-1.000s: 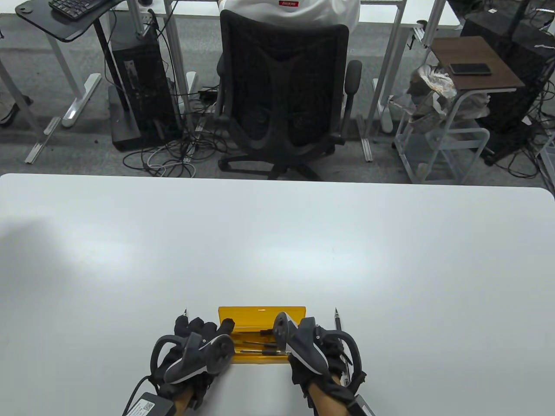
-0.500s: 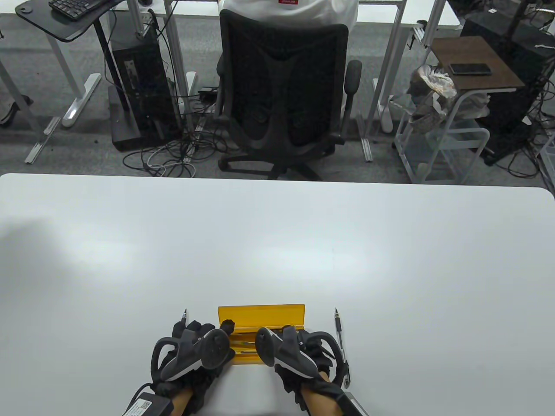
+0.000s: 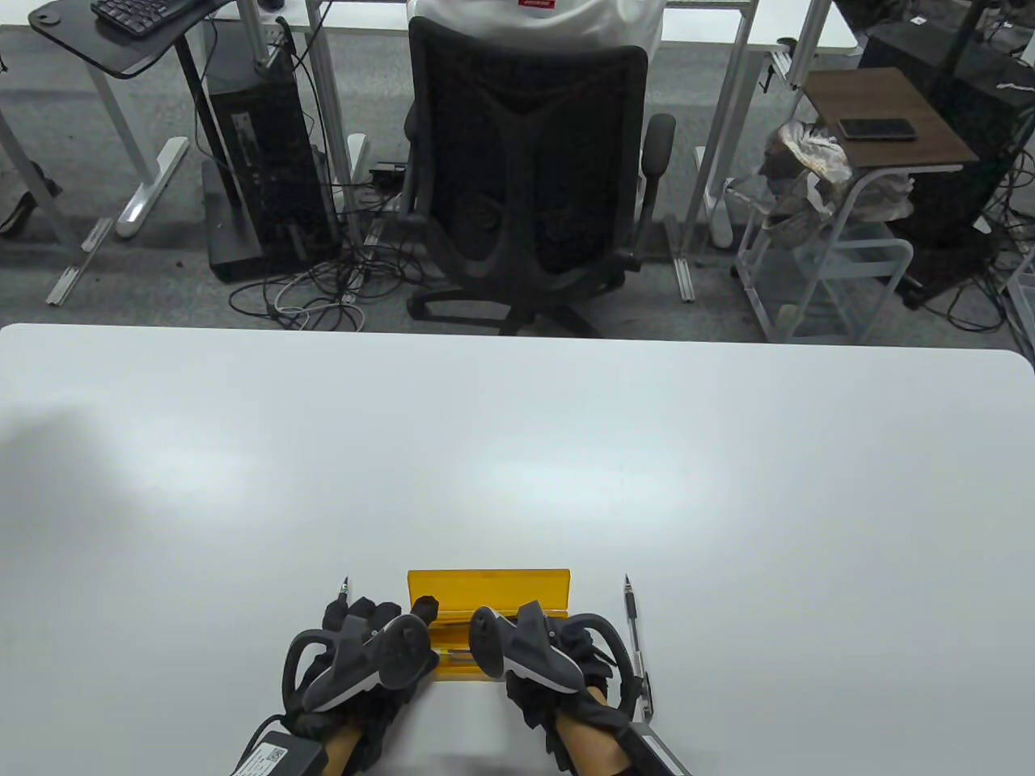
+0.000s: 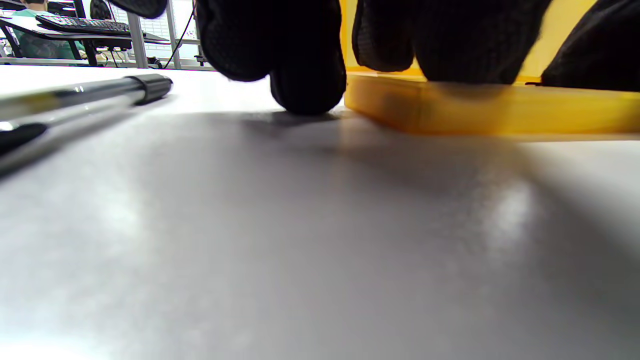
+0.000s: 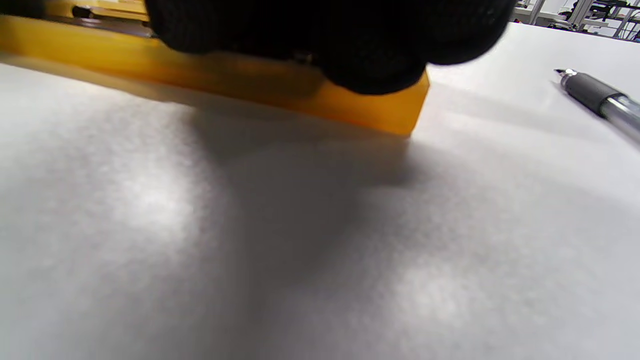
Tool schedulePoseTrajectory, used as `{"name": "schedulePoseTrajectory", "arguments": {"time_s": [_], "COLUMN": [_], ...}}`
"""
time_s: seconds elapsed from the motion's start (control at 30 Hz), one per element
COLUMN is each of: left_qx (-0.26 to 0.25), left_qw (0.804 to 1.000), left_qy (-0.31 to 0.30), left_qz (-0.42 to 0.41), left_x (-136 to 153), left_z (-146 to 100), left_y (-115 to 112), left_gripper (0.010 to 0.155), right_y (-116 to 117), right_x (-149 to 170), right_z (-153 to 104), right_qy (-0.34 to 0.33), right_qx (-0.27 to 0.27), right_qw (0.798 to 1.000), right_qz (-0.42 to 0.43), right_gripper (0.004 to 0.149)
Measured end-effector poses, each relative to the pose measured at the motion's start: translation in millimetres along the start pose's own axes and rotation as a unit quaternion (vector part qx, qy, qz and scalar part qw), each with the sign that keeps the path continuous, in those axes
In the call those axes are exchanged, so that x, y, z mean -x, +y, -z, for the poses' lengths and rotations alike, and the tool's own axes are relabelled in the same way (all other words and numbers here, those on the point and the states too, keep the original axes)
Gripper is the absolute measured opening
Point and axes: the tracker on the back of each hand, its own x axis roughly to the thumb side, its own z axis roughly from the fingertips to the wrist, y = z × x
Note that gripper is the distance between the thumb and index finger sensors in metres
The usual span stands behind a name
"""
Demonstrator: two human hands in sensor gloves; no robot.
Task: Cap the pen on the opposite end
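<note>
Now steady case (image 3: 487,584) with left hand (image 3: 364,647); right hand (image 3: 558,647) reaching inside at 12 o'clock, grip unclear.

Both trackers hide most of the yellow case (image 3: 487,584), and whatever lies inside it is unreadable.

The far part of the table (image 3: 517,453) is open for passing. Near the front edge, the yellow case (image 3: 488,584) stands between two pens: one (image 3: 344,585) just left, one (image 3: 631,622) just right.
</note>
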Motion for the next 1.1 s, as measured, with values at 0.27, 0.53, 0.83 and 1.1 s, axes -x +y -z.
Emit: {"name": "schedulePoseTrajectory", "arguments": {"time_s": [0.27,0.53,0.83,1.1], "left_qx": [0.001,0.0,0.0,-0.008], "left_qw": [1.0,1.0,1.0,1.0], "left_qy": [0.001,0.002,0.007,0.003], "left_qz": [0.0,-0.004,-0.014,-0.021], "left_x": [1,1,2,1], "left_z": [0,0,1,0], "left_y": [0,-1,-2,-2], "left_gripper": [0.067,0.067,0.066,0.066], "right_y": [0,-1,-14,-27], "right_x": [4,3,19,28], "right_z": [5,-2,-9,-14], "right_qy": [0.01,0.015,0.039,0.047], "right_qx": [-0.026,0.06,0.091,0.13], "right_qw": [0.999,0.998,0.995,0.989], "right_qz": [0.031,-0.009,-0.005,0.06], "right_gripper": [0.049,0.045,0.045,0.046]}}
